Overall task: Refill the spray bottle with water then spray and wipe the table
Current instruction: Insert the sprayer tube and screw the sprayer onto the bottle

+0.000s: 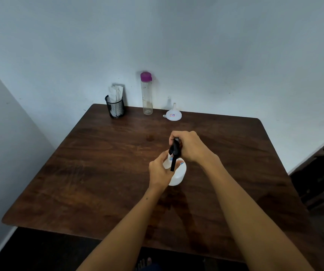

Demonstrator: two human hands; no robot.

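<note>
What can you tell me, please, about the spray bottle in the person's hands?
The spray bottle is white, translucent-looking plastic with a black trigger head. It stands upright near the middle of the wooden table. The left hand grips its body; the right hand grips the head. Whether it holds water cannot be seen.

The spray bottle [177, 176] is a squat white plastic one standing upright near the middle of the dark wooden table [90, 173]. Its black trigger head [175, 151] sits at the neck, the long trigger lever hanging down over the bottle's front. Can't tell if the head is screwed on or loose. At the far edge by the wall stands 1 tall clear water bottle [147, 94] with a purple cap, upright, and just right of it a small white funnel [174, 115] resting wide end down, spout up.
</note>
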